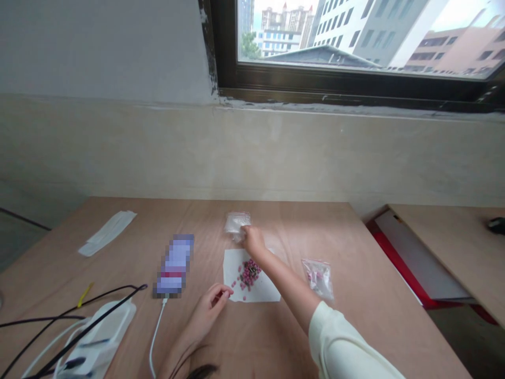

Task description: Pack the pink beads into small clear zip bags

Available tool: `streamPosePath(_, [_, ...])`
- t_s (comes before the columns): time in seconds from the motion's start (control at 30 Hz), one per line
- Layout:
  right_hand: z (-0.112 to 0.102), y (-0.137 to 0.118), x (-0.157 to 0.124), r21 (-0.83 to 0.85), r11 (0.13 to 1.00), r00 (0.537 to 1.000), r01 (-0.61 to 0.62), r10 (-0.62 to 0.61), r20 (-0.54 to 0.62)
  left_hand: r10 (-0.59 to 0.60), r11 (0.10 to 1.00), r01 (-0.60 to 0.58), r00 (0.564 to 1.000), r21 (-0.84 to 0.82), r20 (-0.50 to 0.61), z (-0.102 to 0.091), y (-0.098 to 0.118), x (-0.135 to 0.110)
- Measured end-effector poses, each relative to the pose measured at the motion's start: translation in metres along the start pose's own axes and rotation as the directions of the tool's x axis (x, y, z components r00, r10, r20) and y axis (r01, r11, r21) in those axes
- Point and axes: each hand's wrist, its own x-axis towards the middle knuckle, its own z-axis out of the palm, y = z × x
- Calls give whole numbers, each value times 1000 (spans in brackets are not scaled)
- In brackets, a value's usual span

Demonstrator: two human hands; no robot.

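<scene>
My right hand [253, 241] grips the edge of a crumpled clear plastic bag [235, 224] at the middle of the wooden table [300, 231]. Below it lies a white paper sheet [234, 279] holding a heap of pink beads [250, 273], with a dark object among them. My left hand [209, 308] hovers at the paper's lower left corner, fingers curled into a pinch. Whether a bead sits in that pinch is too small to tell. To the right, a small zip bag of pink beads [317, 279] lies apart from both hands.
A pixelated phone [174, 266] with a white cable [156, 331] lies left of the paper. Further left are a white packet [106, 233], a yellow clip [85, 295], and a white device [98, 339] tangled with black cords. The table ends at a wall; a red-edged folder [414, 258] sits beyond its right edge.
</scene>
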Motion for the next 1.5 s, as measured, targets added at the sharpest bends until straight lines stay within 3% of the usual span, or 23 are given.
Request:
streamPosePath(0.1, [-9, 7, -7, 84, 996, 998, -32, 36, -52, 1, 1000, -1, 1000, -3, 0, 3, -1, -5])
streamPosePath(0.17, [-21, 11, -16, 210, 977, 982, -45, 82, -171, 4, 1000, -4, 1000, -5, -6, 5, -2, -8])
streamPosePath(0.23, [-37, 16, -30, 369, 928, 933, -46, 172, -317, 11, 1000, -12, 1000, -12, -12, 7, -3, -9])
streamPosePath(0.3, [-50, 21, -50, 537, 843, 876, -33, 283, -390, 20, 999, -20, 1000, -32, -13, 9, -2, -8])
streamPosePath(0.4, [-58, 27, -89, 789, 614, 879, -12, 383, -285, 7, 992, -9, 1000, -123, -18, 14, 3, -4])
streamPosePath(0.53, [-44, 32, -141, 953, 274, 928, -126, 371, 16, -27, 970, 26, 1000, -241, 0, 21, 15, 1])
streamPosePath(0.63, [-28, 32, -167, 962, 147, 907, -232, 390, 159, 18, 976, -3, 997, -216, 69, 25, 22, -1])
streamPosePath(0.73, [-21, 29, -180, 961, 84, 886, -262, 415, 206, 43, 983, -19, 991, -183, 125, 27, 25, -7])
streamPosePath(0.87, [-21, 25, -184, 960, 101, 888, -263, 414, 199, 43, 984, -12, 985, -178, 170, 28, 28, -19])
streamPosePath(1.07, [-11, 25, -188, 933, 227, 905, -280, 386, 178, 42, 991, -28, 994, -132, 100, 30, 32, -30])
streamPosePath(1.13, [-9, 26, -190, 913, 303, 894, -274, 431, 125, 30, 994, -20, 996, -107, 86, 29, 34, -30])
streamPosePath(1.23, [-18, 20, -190, 824, 506, 845, -255, 532, -66, 31, 995, -23, 996, -95, 89, 26, 39, -27])
streamPosePath(1.3, [-29, 10, -189, 765, 604, 881, -222, 461, -107, 52, 994, -42, 993, -96, 102, 25, 43, -22])
streamPosePath(1.4, [-45, -7, -186, 756, 631, 977, -176, 206, 56, 76, 994, -64, 988, -91, 131, 27, 48, -16])
streamPosePath(1.5, [-50, -17, -182, 759, 628, 983, -175, 69, 169, 94, 994, -86, 985, -62, 146, 30, 51, -12])
